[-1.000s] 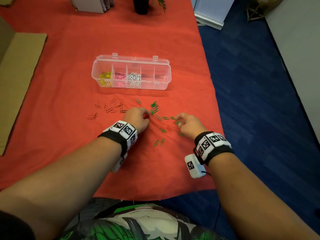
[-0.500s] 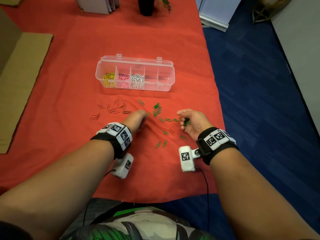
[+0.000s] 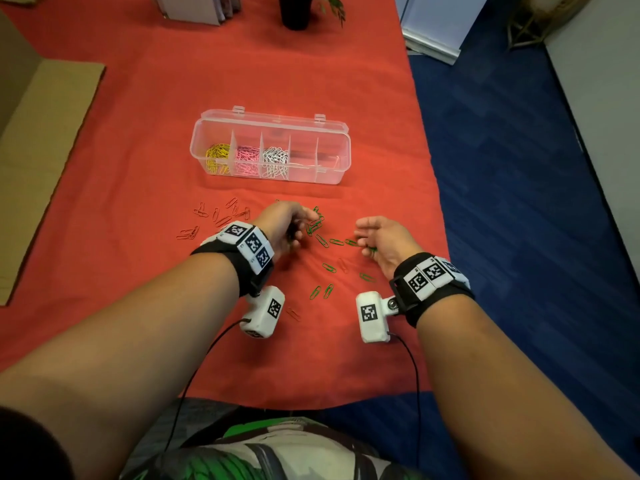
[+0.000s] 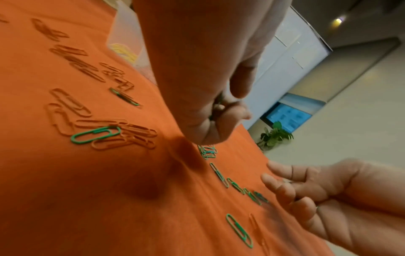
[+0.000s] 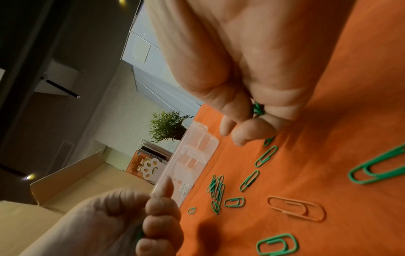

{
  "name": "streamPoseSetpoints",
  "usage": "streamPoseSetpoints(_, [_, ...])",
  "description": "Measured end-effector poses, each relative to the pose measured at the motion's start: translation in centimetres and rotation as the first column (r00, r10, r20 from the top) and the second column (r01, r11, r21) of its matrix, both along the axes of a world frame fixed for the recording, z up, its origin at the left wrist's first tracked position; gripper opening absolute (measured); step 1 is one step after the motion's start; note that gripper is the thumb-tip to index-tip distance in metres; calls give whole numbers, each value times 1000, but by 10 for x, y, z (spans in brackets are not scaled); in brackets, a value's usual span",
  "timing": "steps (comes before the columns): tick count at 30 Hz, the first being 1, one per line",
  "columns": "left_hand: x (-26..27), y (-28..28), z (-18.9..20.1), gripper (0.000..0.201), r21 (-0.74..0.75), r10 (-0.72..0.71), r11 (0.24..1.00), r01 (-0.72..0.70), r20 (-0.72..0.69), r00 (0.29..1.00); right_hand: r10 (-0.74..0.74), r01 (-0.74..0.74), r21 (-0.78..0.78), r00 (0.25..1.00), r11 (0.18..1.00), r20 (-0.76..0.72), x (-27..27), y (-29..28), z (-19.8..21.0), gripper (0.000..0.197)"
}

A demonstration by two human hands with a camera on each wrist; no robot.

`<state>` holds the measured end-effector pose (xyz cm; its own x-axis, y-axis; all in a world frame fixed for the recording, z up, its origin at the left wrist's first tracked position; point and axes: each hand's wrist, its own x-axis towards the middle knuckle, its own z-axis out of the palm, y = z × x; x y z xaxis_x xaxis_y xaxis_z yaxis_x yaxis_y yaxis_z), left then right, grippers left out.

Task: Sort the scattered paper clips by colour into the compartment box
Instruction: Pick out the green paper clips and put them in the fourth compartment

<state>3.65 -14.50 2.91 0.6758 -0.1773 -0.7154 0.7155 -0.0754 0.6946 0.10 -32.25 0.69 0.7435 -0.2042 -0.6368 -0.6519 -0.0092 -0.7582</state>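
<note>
Green paper clips (image 3: 328, 268) lie scattered on the red cloth between my hands, with a small heap (image 3: 316, 223) at my left fingertips. Orange clips (image 3: 221, 216) lie further left. The clear compartment box (image 3: 341, 133) stands open behind them, with yellow (image 3: 217, 154), pink (image 3: 246, 160) and white clips (image 3: 275, 160) in its three left compartments. My left hand (image 3: 300, 226) is curled at the green heap and grips green clips (image 5: 139, 232). My right hand (image 3: 366, 239) is turned thumb up, its fingers curled over green clips (image 5: 257, 108) in the palm.
The cloth's right edge (image 3: 438, 209) drops to blue carpet just beside my right hand. A cardboard sheet (image 3: 45, 140) lies at the left. A plant pot (image 3: 294, 12) and books (image 3: 197, 5) stand at the far end.
My right hand has lifted off the cloth and rolled thumb up with green clips in it. My left hand has slid forward and right to the green heap.
</note>
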Motion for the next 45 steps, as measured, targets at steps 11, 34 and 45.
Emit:
streamPoseSetpoints(11, [18, -16, -29, 32, 845, -651, 525, 98, 325, 685, 595, -377, -830, 801, 411, -70, -3, 5, -21, 14])
streamPoseSetpoints(34, [1, 9, 10, 16, -583, 116, 805, -105, -19, 993, -151, 153, 253, 988, 955, -26, 10, -7, 7, 25])
streamPoseSetpoints(45, [11, -7, -15, 31, 452, -253, 882, 134, 215, 943, 462, -353, -798, 880, 488, -107, -3, -9, -25, 19])
